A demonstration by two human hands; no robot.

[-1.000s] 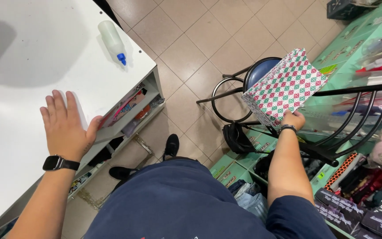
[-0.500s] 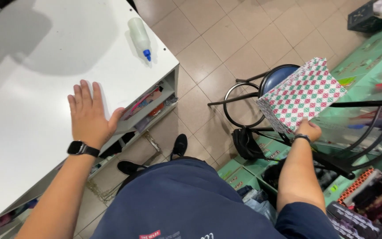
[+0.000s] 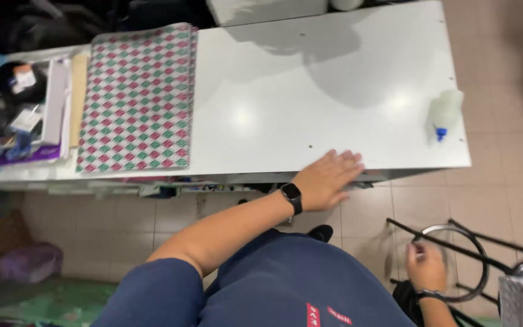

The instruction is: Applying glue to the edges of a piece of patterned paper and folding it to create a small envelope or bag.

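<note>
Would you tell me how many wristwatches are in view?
2: one on the left wrist by the table edge, one on the right wrist near the stool frame.

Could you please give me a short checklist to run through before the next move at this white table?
1. Left hand flat on the front edge of the white table: ok.
2. Right hand holding anything: cannot tell, it is blurred, low beside the stool frame.
3. Stack of patterned sheets lying flat on the table's left part: ok.
4. Glue bottle lying on its side near the table's right edge, apart from both hands: ok.
5. Bottle cap closed: cannot tell.
</note>
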